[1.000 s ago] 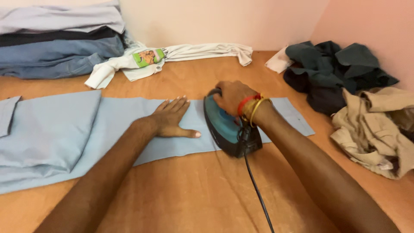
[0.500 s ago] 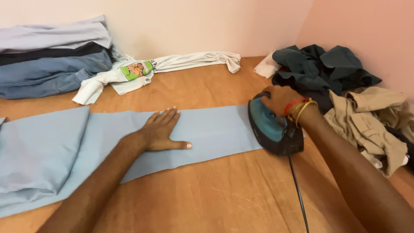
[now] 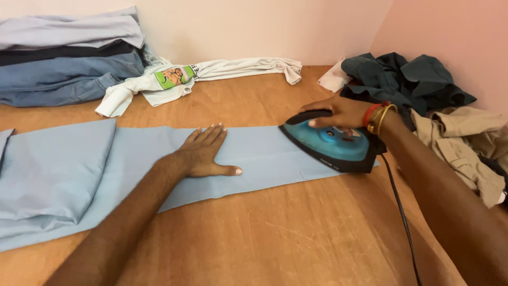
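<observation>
At frame centre, the left hand (image 3: 203, 153) presses flat, fingers together, on the light blue garment (image 3: 259, 156); right of it, the right hand (image 3: 338, 112) wraps the blue iron (image 3: 330, 143).

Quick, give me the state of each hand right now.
Left hand: open, palm flat on the light blue cloth, holding nothing.
Right hand: closed on the handle of the teal iron, which sits on the cloth.
</observation>
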